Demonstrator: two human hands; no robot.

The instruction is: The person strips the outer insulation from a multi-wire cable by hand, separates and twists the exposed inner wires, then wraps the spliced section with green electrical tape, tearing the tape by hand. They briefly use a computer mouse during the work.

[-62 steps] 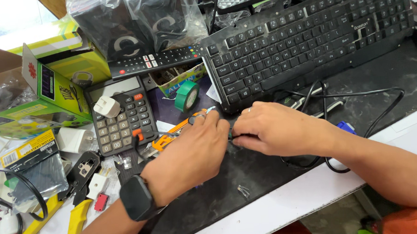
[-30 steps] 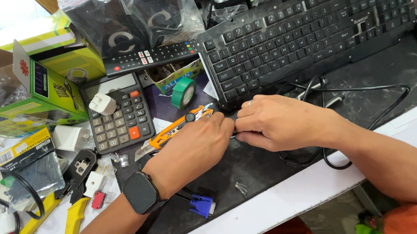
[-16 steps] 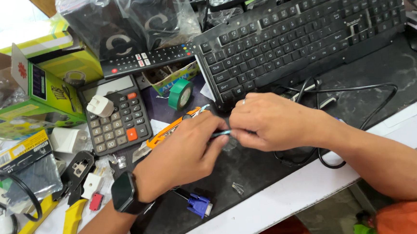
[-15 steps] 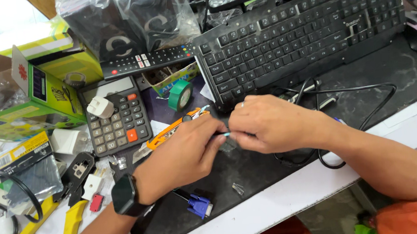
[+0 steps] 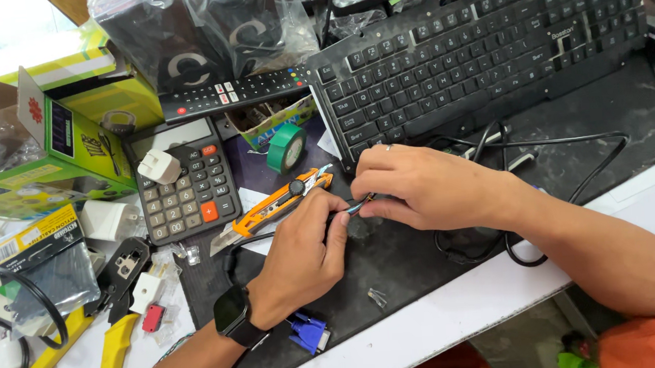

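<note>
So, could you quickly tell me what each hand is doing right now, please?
Left hand: closed, pinching the thin cable.
Right hand: closed, pinching the same cable's end.

Bright, even daylight; overexposed glare far upper left of the fingers (image 5: 328,220). Soft shadows beneath them. Focus sharp throughout.

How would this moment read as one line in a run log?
left hand: pinching thin cable end | right hand: pinching same end | nearby: orange utility knife, black keyboard | surface: black mat
</note>
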